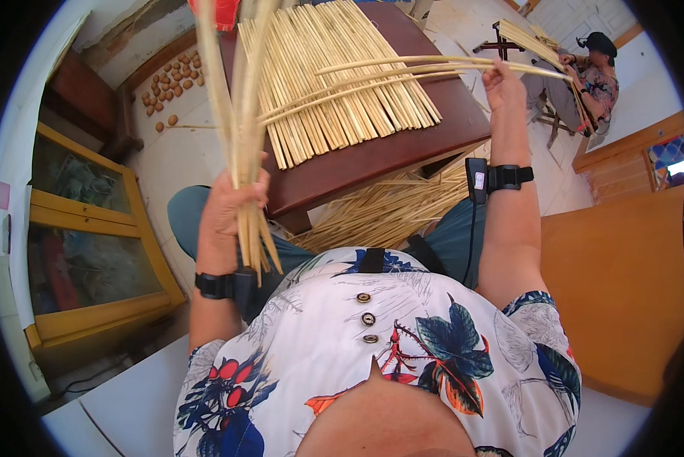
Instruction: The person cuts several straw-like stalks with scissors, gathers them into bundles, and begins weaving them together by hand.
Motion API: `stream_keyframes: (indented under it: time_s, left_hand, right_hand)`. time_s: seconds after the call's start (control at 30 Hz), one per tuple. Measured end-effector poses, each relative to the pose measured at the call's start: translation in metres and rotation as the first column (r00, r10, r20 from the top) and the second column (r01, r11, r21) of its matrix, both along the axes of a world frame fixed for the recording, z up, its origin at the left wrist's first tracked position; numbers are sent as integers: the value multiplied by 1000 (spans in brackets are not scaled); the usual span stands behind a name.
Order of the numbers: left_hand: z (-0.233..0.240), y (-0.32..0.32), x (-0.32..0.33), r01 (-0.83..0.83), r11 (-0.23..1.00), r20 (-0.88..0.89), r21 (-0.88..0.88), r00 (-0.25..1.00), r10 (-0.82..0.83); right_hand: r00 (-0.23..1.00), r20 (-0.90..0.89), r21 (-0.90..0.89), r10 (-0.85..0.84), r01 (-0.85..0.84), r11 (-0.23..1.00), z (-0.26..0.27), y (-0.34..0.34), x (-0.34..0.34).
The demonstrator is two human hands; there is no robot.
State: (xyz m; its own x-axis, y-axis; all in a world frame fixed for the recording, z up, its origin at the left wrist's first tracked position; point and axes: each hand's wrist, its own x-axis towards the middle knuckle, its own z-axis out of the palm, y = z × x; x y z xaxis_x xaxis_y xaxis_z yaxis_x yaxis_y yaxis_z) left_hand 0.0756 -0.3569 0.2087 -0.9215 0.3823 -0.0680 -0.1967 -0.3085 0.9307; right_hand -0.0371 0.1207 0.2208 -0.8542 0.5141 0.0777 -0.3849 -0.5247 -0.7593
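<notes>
My left hand (pixel 234 197) grips a bundle of pale dried plant stalks (pixel 246 120), held nearly upright, their upper ends blurred. Out to the right, my right hand (pixel 502 85) pinches several long thin stalks (pixel 416 70) that reach leftward above the table. Below them, a mat-like row of straw-coloured stalks (pixel 330 74) lies side by side on a dark red-brown wooden table (pixel 342 174). The near ends of this row form a slightly uneven line.
Under the table lies a heap of loose stalks (pixel 387 208). Eggs or egg-like round objects (pixel 173 80) rest on the tiled floor at left, beside a glass-fronted cabinet (pixel 90 223). Another person (pixel 593 85) sits holding stalks at far right. A wooden panel (pixel 616 285) stands right of me.
</notes>
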Motion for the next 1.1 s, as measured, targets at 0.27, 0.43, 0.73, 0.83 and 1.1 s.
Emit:
stream_keyframes:
  time_s: [0.27,0.43,0.73,0.83,1.1]
  left_hand:
    - [20,-48,-5,-218,964,-203,150,948,246]
    - [10,-53,0,-218,970,-164,107,958,233]
    - [16,-12,0,-153,986,-54,68,986,157]
    - [13,-2,-6,-92,995,-30,50,995,93]
    - [-4,54,-23,184,983,22,11,983,-184]
  right_hand:
    - [889,422,-74,179,-163,984,-80,-126,-14]
    - [843,474,-60,254,-256,965,-82,-170,-31]
    - [810,471,-57,351,-369,928,-71,-168,-17]
    - [783,544,27,303,-377,926,-59,-166,4]
    - [784,394,363,481,-613,702,-25,-197,67]
